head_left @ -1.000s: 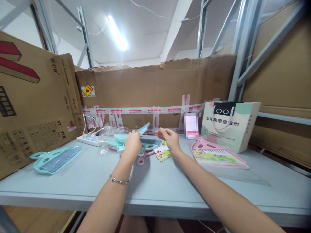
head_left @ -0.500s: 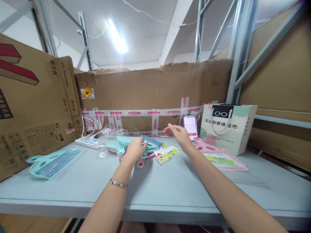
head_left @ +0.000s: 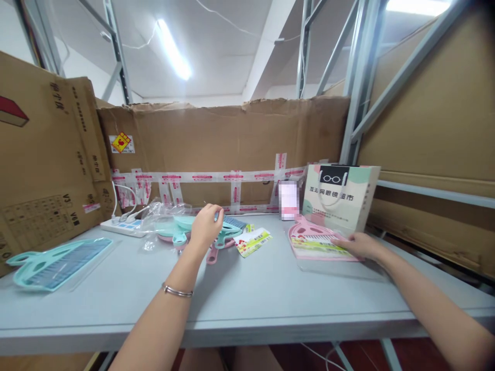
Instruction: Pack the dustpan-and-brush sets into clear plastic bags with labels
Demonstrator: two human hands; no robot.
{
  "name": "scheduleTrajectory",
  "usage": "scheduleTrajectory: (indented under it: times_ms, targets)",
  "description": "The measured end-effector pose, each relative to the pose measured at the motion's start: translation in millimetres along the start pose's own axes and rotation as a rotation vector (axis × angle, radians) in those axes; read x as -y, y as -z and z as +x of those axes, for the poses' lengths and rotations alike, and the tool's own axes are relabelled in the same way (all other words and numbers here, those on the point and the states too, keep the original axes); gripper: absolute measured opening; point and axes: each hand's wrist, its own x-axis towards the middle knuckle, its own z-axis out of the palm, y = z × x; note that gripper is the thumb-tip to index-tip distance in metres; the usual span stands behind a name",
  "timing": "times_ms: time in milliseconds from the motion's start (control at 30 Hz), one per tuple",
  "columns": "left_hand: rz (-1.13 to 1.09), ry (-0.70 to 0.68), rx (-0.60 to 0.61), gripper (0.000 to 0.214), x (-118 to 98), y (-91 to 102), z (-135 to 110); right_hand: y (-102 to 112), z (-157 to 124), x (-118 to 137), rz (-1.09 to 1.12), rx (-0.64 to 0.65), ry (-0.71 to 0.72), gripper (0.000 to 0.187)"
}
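On the right of the table, my right hand (head_left: 362,245) grips the right edge of a bagged pink dustpan set (head_left: 309,232), its fingers over the green and yellow label. My left hand (head_left: 207,225) is raised just above a pile of teal dustpans (head_left: 184,223) and brushes. Its fingers are curled together, and what they hold, if anything, is hidden. A pink handle (head_left: 212,255) sticks out below the pile, and a blue-bristled brush (head_left: 234,222) lies behind the hand. Just right of the pile lie printed label cards (head_left: 253,242).
At the far left lies a bagged teal dustpan with brush (head_left: 64,263). A white power strip (head_left: 121,226) and crumpled clear plastic (head_left: 154,219) are behind it. A phone (head_left: 289,200) and a paper bag (head_left: 340,198) stand at the back right, before a large cardboard box (head_left: 216,139).
My right hand has moved right and down from mid-air onto the bagged pink dustpan set. My left hand has lifted slightly off the pile. The view has turned a little to the right.
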Motion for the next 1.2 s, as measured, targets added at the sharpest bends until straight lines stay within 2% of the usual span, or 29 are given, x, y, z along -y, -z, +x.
scheduleTrajectory:
  times_ms: [33,100,233,300,400,467,533,600,700,833,900,1000,1100,1200]
  targets:
    - [-0.006,-0.002,0.003,0.022,0.7,-0.7,0.0,1.6,-2.3,4.9,-0.016,0.095,-0.028,0.037]
    - [-0.028,-0.015,0.009,0.021,1.3,-2.3,0.2,7.8,-7.5,17.3,0.033,0.194,-0.104,0.034]
    - [-0.184,-0.018,0.036,0.020,-6.7,-4.8,-0.6,18.6,-19.4,49.5,0.373,0.137,-0.191,0.020]
    - [-0.368,0.088,0.100,0.020,-14.7,-6.2,-1.5,15.8,-23.9,72.3,0.446,0.194,-0.129,0.016]
    - [-0.733,0.365,0.311,0.033,-23.6,-10.5,-2.2,-3.4,-27.1,114.2,0.524,0.387,0.080,0.023]
    - [-0.911,0.503,0.392,0.034,-23.1,-14.9,-1.3,-23.7,-27.7,141.6,0.551,0.456,0.199,0.026]
    - [-1.007,0.596,0.352,0.025,-17.2,-19.1,0.8,-45.6,-27.4,163.4,0.588,0.481,0.266,0.028]
    - [-1.086,0.697,0.239,0.018,-8.9,-21.3,3.5,-65.6,-26.7,176.3,0.602,0.500,0.279,0.031]
    - [-1.183,0.782,0.119,0.015,0.8,-20.1,7.3,-87.5,-25.5,180.7,0.583,0.567,0.258,0.038]
    - [-1.257,0.900,0.223,0.024,5.5,-15.6,10.6,-99.3,-26.9,177.3,0.662,0.519,0.326,0.043]
    - [-1.287,0.951,0.214,0.028,6.7,-14.7,11.7,-100.4,-27.8,177.0,0.671,0.483,0.360,0.045]
    - [-1.310,0.900,0.064,0.025,7.7,-15.8,12.6,-101.3,-25.8,175.8,0.618,0.436,0.336,0.049]
    - [-1.315,0.852,-0.055,0.021,8.0,-18.2,12.9,-104.2,-19.7,171.3,0.564,0.330,0.359,0.051]
    - [-1.336,0.875,-0.118,0.017,8.2,-18.1,13.0,-108.7,-14.1,165.9,0.553,0.251,0.422,0.055]
